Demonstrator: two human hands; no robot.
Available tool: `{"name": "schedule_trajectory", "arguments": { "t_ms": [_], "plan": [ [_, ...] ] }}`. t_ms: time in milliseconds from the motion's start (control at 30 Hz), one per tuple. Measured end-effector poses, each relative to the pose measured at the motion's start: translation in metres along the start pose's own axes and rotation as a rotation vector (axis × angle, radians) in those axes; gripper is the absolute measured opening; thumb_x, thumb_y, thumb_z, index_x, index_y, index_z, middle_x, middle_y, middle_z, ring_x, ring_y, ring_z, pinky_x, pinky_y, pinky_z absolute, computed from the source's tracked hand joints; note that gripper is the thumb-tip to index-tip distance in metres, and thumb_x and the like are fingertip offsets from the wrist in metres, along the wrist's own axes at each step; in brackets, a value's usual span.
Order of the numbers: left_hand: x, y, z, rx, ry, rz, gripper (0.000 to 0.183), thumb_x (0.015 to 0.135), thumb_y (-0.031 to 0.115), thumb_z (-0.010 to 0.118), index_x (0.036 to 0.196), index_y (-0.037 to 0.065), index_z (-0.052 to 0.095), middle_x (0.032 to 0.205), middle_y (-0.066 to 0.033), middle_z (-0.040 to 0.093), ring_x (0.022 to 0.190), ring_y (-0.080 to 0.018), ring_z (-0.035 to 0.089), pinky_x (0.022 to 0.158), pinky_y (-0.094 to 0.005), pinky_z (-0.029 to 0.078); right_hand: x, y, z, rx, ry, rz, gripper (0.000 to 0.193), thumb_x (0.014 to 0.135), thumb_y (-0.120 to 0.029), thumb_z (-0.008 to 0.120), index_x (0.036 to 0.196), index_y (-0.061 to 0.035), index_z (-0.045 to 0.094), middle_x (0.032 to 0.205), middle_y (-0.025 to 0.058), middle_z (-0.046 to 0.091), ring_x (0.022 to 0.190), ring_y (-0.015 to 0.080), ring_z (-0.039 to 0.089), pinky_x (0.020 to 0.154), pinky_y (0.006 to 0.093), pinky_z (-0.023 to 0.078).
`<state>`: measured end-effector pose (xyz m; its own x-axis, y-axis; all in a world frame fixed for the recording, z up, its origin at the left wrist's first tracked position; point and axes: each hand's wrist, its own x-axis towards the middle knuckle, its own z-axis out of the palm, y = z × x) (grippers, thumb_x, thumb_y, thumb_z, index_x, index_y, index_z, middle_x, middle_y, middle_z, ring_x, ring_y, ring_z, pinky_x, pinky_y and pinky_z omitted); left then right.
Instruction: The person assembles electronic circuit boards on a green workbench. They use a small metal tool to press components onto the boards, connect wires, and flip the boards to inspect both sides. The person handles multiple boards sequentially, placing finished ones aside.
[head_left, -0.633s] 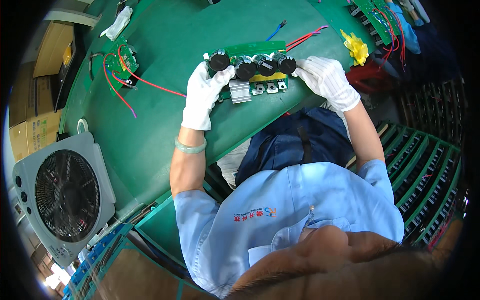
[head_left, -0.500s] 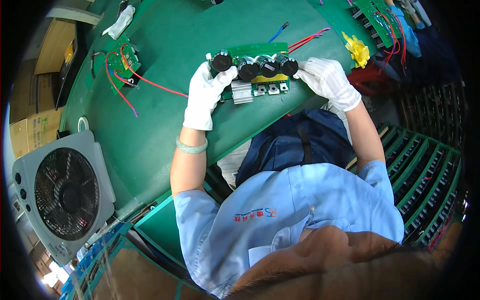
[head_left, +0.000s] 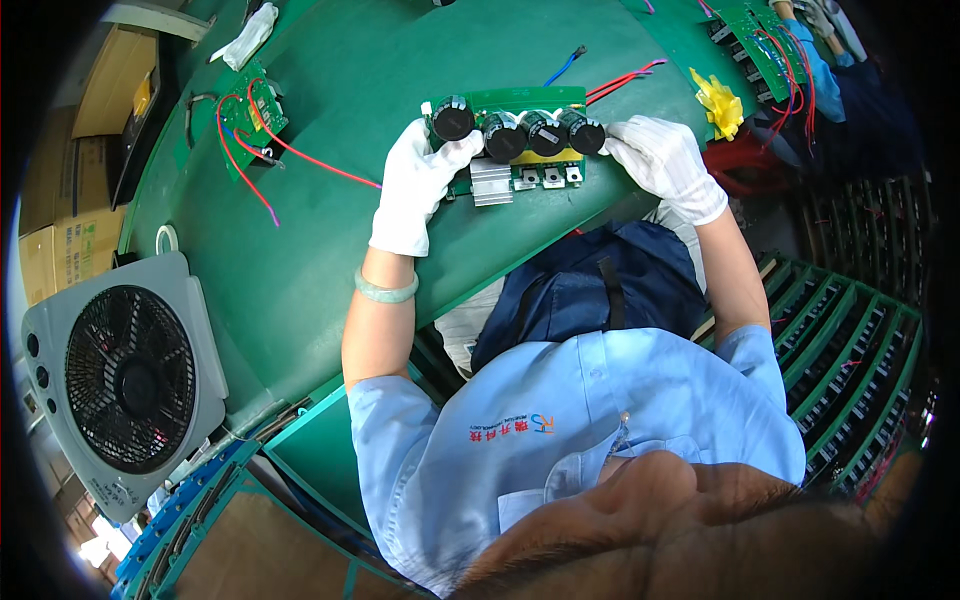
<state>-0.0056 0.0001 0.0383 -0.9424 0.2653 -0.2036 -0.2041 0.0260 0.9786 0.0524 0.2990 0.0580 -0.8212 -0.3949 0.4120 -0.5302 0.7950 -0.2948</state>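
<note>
We look over a broad green workbench (head_left: 290, 285), its edges bowed toward the rim. At its left edge stands a grey box fan (head_left: 205, 350) with a round black grille; beyond that we see cardboard boxes (head_left: 65, 262). Low on our right are green racks (head_left: 846, 310) with dark rows. Bright light (head_left: 95, 550) shows lower left, perhaps from a window, though blur keeps us unsure.

Heat sink (head_left: 491, 184), ribbed metal, dull silver; electrolytic capacitors (head_left: 503, 141), glossy black sleeves. Work gloves (head_left: 655, 160), matt white cloth. Box fan (head_left: 138, 380), smooth grey plastic; carton (head_left: 75, 250), matt brown cardboard.
</note>
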Motion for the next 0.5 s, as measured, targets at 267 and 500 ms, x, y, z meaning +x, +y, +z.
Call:
{"name": "schedule_trajectory", "arguments": {
  "t_ms": [267,500],
  "plan": [
    [0.000,0.003,0.001,0.007,-0.005,0.015,0.035,0.083,0.013,0.078,0.109,-0.002,0.059,0.100,-0.0052,0.064,0.090,-0.0101,0.059,0.080,-0.0254,0.050,-0.004,-0.001,0.005,-0.026,0.037,-0.013,0.012,0.085,-0.018,0.066,0.088,-0.0060,0.067,0.080,0.0081,0.067,0.071,0.0270,0.065,0.061,0.0344,0.052],
    [0.002,-0.006,0.000,-0.034,-0.001,0.035,0.036,0.082,0.016,0.079,0.108,-0.001,0.060,0.099,-0.0043,0.064,0.087,-0.0095,0.059,0.078,-0.0250,0.050,-0.002,0.002,0.007,0.007,-0.049,0.008,0.014,0.086,-0.019,0.066,0.087,-0.0051,0.068,0.079,0.0101,0.067,0.070,0.0287,0.064,0.061,0.0366,0.051]
  ]
}}
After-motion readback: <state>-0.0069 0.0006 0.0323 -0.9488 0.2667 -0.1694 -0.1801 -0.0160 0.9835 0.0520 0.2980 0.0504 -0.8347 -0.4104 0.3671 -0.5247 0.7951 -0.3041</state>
